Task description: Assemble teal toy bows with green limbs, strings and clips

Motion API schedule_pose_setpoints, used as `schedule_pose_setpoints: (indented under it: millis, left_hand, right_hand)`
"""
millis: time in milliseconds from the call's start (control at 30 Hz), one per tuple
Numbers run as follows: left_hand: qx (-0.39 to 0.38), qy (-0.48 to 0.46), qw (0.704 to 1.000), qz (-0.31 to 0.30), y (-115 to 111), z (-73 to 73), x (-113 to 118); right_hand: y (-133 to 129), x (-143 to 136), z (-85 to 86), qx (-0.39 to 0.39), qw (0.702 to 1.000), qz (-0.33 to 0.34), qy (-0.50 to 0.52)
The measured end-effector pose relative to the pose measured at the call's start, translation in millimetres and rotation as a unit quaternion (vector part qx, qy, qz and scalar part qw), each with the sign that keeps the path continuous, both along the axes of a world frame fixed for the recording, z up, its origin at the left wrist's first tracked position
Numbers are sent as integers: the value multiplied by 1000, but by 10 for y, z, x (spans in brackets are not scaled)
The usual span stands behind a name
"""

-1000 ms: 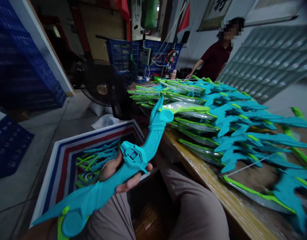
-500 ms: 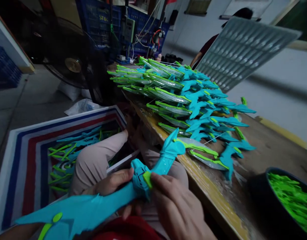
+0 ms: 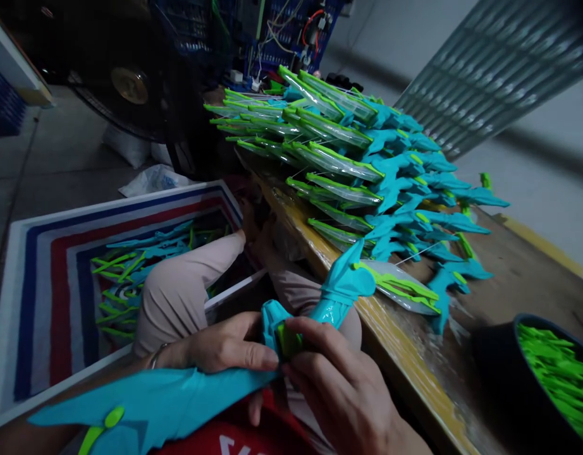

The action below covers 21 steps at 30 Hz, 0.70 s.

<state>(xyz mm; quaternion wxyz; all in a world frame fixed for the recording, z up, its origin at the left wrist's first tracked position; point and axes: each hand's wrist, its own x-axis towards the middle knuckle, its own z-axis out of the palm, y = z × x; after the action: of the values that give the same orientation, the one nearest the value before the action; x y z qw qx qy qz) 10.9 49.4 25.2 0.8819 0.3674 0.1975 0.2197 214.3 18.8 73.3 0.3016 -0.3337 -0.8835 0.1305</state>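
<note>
A long turquoise plastic piece (image 3: 177,395) lies across my lap, rising to a pointed end by the table edge. My left hand (image 3: 225,347) is wrapped round its middle, the thumb pressed beside the central hub. With bent fingers my right hand (image 3: 343,373) pinches a small green part (image 3: 288,341) against that hub. The fingertips partly hide where the green part meets the turquoise body.
Stacked turquoise and green pieces (image 3: 391,170) cover much of the wooden table (image 3: 504,265). A dark tub (image 3: 503,373) of green parts stands at the right. A striped lined box (image 3: 64,297) holds similar pieces at the left, below a black fan (image 3: 130,85).
The green part now sits closer against the hub, with my right fingers over it. My left thumb has moved down and right along the hub. The view has shifted, and the person behind is out of sight.
</note>
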Motion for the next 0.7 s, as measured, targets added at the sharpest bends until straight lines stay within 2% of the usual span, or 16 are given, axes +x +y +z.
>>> schedule_pose_setpoints:
  millis: [67,167,333,433,533,600,700]
  left_hand:
    - [-29,-33,999,-27,-63,-50,-92]
    - [-41,-59,996,-59,-44,-109,-85]
    - [-4,-43,998,-53,11,-134,-51]
    - [29,-12,998,-47,22,-72,-73]
    - [71,53,995,-54,44,31,-105]
    - [110,111,986,-55,66,100,-123]
    - [196,185,963,-19,95,175,-127]
  right_hand:
    - [35,7,24,-39,999,19,3]
    - [76,18,40,-64,997,42,2]
    - [147,22,37,-80,995,57,-3]
    - [215,31,65,-64,995,70,-24]
    - [270,48,118,-88,990,102,-52]
    - [278,54,161,-103,986,114,-69]
    - [249,41,234,-102,987,97,-79]
